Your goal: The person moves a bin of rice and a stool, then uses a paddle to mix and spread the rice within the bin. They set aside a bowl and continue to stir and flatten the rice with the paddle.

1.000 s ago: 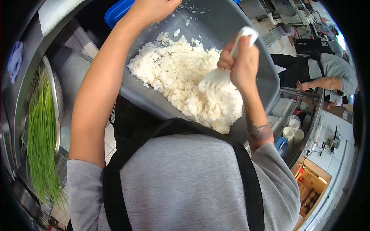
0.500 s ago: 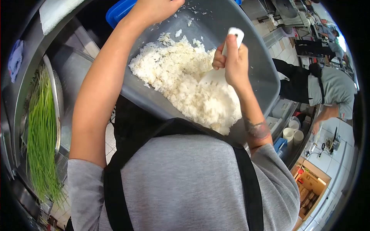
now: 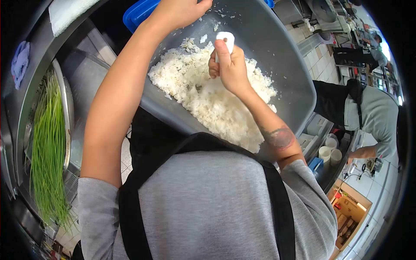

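Observation:
My right hand [image 3: 232, 65] is closed around the white handle [image 3: 225, 41] of a rice paddle, thumb pressed along its top. The paddle's blade is blurred and partly buried in a heap of white cooked rice [image 3: 177, 80]. This rice lies in a large grey plastic tub [image 3: 294, 86] in front of my body. At the top edge of the view, my left hand [image 3: 184, 12] is over the tub's far left side, with its thumb stretched out. Its other fingers are cut off by the frame, so its grip cannot be made out.
Left of me, long green chives [image 3: 47, 151] lie in a metal colander [image 3: 66, 117]. A blue cloth [image 3: 20, 65] and a white towel [image 3: 69, 13] rest nearby. A blue container [image 3: 136, 15] sits behind the tub. To the right, another person [image 3: 372, 108] leans over a counter near white cups [image 3: 329, 154].
My right hand has moved left across the tub with the paddle, and the rice has shifted around it. My left hand has barely moved.

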Demonstrator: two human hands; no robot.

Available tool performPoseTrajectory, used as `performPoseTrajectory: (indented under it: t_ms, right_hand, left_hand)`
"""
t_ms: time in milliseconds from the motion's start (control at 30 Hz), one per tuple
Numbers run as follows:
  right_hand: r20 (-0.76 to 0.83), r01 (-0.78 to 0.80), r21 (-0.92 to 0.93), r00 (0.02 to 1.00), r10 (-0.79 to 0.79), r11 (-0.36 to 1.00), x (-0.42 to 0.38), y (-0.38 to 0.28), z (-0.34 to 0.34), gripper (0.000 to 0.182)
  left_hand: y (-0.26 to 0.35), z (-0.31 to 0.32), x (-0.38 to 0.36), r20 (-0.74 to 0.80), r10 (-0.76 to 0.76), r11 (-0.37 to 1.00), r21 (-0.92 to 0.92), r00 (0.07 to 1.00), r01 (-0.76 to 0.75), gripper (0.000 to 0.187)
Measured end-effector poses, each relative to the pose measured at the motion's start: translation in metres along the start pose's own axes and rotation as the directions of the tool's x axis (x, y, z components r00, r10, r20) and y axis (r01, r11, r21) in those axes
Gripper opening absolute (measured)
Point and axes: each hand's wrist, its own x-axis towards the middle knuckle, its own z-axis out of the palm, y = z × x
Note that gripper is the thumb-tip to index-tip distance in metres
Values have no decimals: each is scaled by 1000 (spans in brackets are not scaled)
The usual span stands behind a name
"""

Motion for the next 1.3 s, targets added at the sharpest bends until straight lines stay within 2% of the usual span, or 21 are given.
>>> performPoseTrajectory:
  t_ms: [33,100,200,233,300,333,400,433,500,533,567,633,733,767,833,967,1100,1167,1200,1267,1300]
  right_hand:
    - [59,-51,-137,997,59,989,3,-10,-1,45]
    - [-42,-23,-122,999,17,992,8,-28,-2,48]
    - [-270,193,234,954,-127,953,26,-31,-1,46]
    - [-273,194,234,954,-127,953,36,-22,3,46]
    - [-527,486,333,807,-268,808,62,8,16,43]
    - [-510,506,236,791,-337,830,71,33,21,42]
    - [-462,294,453,885,-61,842,68,53,43,43]
    - [-464,297,454,884,-62,840,67,53,44,43]
    - [-161,48,532,986,45,845,63,49,46,46]
    - [-11,-49,471,998,62,881,56,39,44,50]
    - [-16,-50,468,998,64,882,47,28,40,50]
    - [301,-196,366,950,84,910,30,9,24,53]
    - [309,-302,355,931,193,885,17,-8,-18,58]
    - [293,-281,436,943,161,855,12,-8,-40,60]
    - [275,-133,443,961,7,887,-3,-19,-69,57]
    - [267,15,305,958,-101,952,-34,-28,-97,60]
    - [209,116,180,966,-153,977,-39,-56,-73,62]
    - [136,278,401,924,-357,873,-31,-72,-56,62]
    - [137,279,405,923,-359,871,-25,-75,-45,62]
    - [52,283,667,905,-422,689,-12,-73,-20,64]
    - [9,278,667,924,-382,691,-7,-59,-4,60]
  left_hand:
    - [-1,0,0,-2,-2,1000,-1,1000,2,7]
    - [-4,1,0,9,-17,1000,1,1000,17,7]
    - [-5,4,1,11,-44,999,-9,999,45,7]
    - [-5,4,1,13,-43,999,-11,999,43,7]
    - [-3,4,1,12,-38,999,-4,999,38,7]
    - [-3,4,1,16,-33,999,-3,999,33,7]
    - [-3,3,1,1,16,997,71,1000,-16,7]
    - [-4,2,1,3,19,997,72,1000,-19,7]
    - [-4,3,0,-7,-5,999,36,1000,6,6]
    - [-5,3,-1,-6,-5,1000,30,1000,6,6]
    - [-7,3,0,-2,-12,1000,17,1000,12,6]
    - [-6,2,2,-4,-18,1000,5,1000,18,6]
    - [-1,-2,1,52,-115,992,-52,992,118,6]
    - [-1,-2,0,52,-117,992,-40,992,119,6]
    - [1,-1,0,56,-114,993,-31,992,116,6]
    - [2,1,1,39,-59,998,21,997,59,6]
    - [2,2,2,33,-53,998,25,998,52,6]
    - [1,3,2,31,-45,999,28,999,44,6]
    - [1,3,2,28,-38,999,29,999,37,6]
    - [1,2,2,31,-44,998,37,999,43,6]
    - [1,2,1,34,-51,998,38,998,50,6]
